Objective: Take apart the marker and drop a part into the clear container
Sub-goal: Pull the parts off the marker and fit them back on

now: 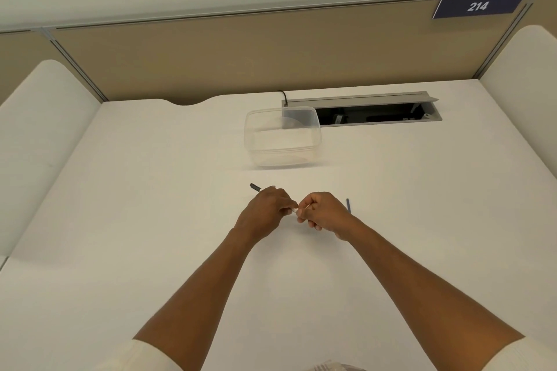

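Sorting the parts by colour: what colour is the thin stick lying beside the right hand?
Blue; the thin stick shows in the head view.

White desk [150,190], tan partition [241,63], sign "214" [477,6].

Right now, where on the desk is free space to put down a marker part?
Bare desk lies left of the hands, and right of the blue stick. Crowded: between left hand, right hand and clear container.

White desk [150,220], tan partition [211,63], navy sign [477,6] with white 214. The marker [255,187] shows a dark end, the container [281,135] clear, a thin blue stick [348,205].
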`<action>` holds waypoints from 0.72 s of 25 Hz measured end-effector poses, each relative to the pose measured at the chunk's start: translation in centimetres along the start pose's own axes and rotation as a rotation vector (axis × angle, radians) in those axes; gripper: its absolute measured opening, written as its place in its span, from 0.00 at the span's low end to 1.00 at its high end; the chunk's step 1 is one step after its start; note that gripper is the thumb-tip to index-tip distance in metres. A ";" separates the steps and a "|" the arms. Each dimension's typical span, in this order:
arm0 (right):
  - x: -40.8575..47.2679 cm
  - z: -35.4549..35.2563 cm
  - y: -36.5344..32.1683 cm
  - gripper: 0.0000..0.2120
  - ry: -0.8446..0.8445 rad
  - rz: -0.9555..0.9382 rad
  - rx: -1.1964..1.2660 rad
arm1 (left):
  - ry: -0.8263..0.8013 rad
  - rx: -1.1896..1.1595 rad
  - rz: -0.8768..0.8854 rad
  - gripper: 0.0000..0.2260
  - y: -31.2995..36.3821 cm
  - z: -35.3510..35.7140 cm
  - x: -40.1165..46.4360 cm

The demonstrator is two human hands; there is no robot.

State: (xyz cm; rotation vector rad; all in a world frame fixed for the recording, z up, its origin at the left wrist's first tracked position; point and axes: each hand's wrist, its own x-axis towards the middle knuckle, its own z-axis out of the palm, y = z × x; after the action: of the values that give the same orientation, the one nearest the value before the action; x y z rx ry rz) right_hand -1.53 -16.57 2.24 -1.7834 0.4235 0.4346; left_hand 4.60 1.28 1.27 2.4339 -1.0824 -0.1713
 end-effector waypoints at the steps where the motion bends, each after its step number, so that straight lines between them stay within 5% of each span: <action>1: 0.0 0.0 0.0 0.02 0.004 0.003 0.009 | 0.050 0.020 -0.037 0.13 0.0 0.2 -0.2; 5: 0.1 -0.8 0.1 0.08 0.062 0.040 0.053 | 0.283 0.018 -0.233 0.27 -0.4 0.5 -1.7; 8: 0.3 -1.6 0.2 0.09 0.128 0.053 0.143 | 0.307 -0.011 -0.339 0.32 -1.0 0.9 -3.3; 13: 0.5 -1.9 -0.6 0.07 0.174 0.043 0.387 | 0.181 -0.074 -0.461 0.35 -1.5 2.0 -4.6; 18: 0.7 -2.0 -1.4 0.05 0.096 0.028 0.888 | -0.089 -0.076 -0.529 0.34 -1.9 3.6 -4.5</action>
State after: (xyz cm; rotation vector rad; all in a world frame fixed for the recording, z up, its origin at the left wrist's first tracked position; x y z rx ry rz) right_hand -0.07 -18.18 3.48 -0.9362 0.5938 0.1314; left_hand 1.78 4.34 -3.08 2.6089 -0.4304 -0.4825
